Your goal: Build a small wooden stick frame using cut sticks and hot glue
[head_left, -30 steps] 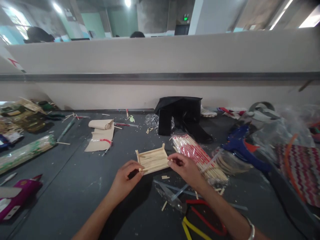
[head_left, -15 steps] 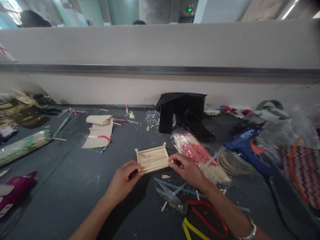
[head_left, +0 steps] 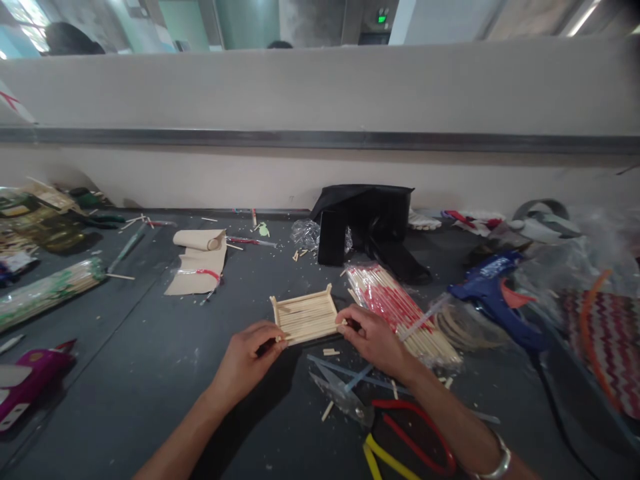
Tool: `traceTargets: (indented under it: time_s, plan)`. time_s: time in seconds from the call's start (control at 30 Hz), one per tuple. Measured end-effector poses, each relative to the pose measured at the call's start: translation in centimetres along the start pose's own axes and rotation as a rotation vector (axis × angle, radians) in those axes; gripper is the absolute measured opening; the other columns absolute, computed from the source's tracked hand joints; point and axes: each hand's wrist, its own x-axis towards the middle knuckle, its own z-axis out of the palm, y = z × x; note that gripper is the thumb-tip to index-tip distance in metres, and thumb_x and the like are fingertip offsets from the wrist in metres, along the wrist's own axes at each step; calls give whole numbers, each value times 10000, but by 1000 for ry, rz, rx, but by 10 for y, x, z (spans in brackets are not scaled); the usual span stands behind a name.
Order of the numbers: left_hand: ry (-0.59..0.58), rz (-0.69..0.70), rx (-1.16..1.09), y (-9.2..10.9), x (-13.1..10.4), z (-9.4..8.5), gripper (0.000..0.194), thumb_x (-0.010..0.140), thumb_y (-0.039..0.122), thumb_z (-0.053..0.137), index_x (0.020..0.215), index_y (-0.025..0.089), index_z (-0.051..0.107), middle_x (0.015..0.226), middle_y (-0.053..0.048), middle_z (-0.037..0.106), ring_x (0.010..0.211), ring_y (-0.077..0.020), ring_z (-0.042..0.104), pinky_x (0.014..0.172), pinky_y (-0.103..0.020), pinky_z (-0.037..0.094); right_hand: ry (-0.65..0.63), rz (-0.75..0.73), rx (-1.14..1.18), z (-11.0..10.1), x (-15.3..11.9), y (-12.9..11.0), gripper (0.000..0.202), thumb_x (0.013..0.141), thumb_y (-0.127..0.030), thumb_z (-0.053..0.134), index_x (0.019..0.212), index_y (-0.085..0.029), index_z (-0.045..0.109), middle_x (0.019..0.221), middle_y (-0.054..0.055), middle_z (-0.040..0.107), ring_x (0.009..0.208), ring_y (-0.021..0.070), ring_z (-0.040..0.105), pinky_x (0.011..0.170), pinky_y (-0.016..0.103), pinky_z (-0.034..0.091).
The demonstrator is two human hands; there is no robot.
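A small rectangular tray made of thin wooden sticks (head_left: 306, 316), with short posts at its corners, is held between my two hands. My left hand (head_left: 253, 357) pinches its near left corner between thumb and fingers. At the near right corner, my right hand (head_left: 373, 337) pinches the tray the same way. Just below the tray lie a few cut stick pieces (head_left: 331, 352). Scissors (head_left: 355, 407) with red and yellow handles rest near my right forearm, beside clear bluish glue sticks (head_left: 367, 375).
A red-and-white pack of sticks (head_left: 395, 307) and a blue glue gun (head_left: 493, 287) lie to the right. A black folded item (head_left: 370, 213) stands by the partition. On the left are a brown paper roll (head_left: 200, 243), a green stick pack (head_left: 55, 291) and a magenta tool (head_left: 37, 380).
Nearly nothing differs. Both hands keep their pinch on the stick tray, and the view has shifted very slightly.
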Motion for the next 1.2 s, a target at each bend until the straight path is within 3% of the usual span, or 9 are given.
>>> traceTargets:
  time_s: [0.53, 0.8, 0.87, 0.93, 1.03, 1.13, 1.2]
  plan:
    - [-19, 5, -9, -1, -1, 1, 115, 882, 242, 540, 861, 210, 649, 892, -47, 681, 824, -159, 646, 748, -251, 494, -2, 16, 13, -1, -1, -1, 123, 882, -242, 516, 906, -216, 634, 834, 11, 631, 735, 155, 574, 667, 267, 441]
    - [-12, -66, -24, 1, -1, -2, 105, 834, 277, 601, 853, 209, 679, 879, -46, 689, 761, -163, 645, 677, -252, 498, 30, 12, 59, 3, -2, -3, 315, 846, -204, 554, 1153, -239, 612, 890, 32, 627, 810, 172, 607, 688, 288, 506]
    - [-20, -123, -56, 10, -7, -1, 106, 807, 283, 631, 859, 206, 683, 851, -43, 695, 725, -167, 649, 655, -262, 505, 50, 3, 88, 6, -2, -5, 382, 865, -198, 506, 1242, -240, 550, 981, 54, 631, 881, 177, 617, 692, 296, 530]
    - [-37, -192, -160, 21, -16, -1, 213, 791, 295, 653, 985, 209, 670, 848, -42, 707, 725, -176, 666, 662, -278, 529, 70, -15, 115, 7, -1, -8, 471, 874, -197, 473, 1343, -234, 449, 1130, 92, 611, 1004, 189, 606, 733, 317, 548]
    - [-4, -189, -257, 34, -29, -9, 359, 816, 285, 627, 1171, 238, 598, 930, -43, 718, 777, -174, 685, 728, -298, 551, 107, -36, 128, 5, -2, -14, 527, 874, -206, 466, 1393, -218, 377, 1272, 129, 557, 1144, 210, 555, 836, 365, 536]
    - [82, -49, -70, 33, -23, -31, 235, 856, 241, 567, 1076, 258, 648, 957, -40, 714, 824, -176, 672, 769, -290, 526, 121, -26, 107, 1, -4, -24, 425, 888, -227, 465, 1313, -210, 472, 1126, 114, 640, 1021, 214, 621, 787, 363, 546]
    - [89, 24, 31, 24, -5, -45, 198, 865, 221, 537, 999, 250, 679, 956, -47, 708, 885, -193, 656, 799, -295, 504, 96, -25, 85, -2, -7, -35, 338, 897, -233, 472, 1225, -214, 550, 995, 85, 684, 894, 204, 657, 724, 339, 549]
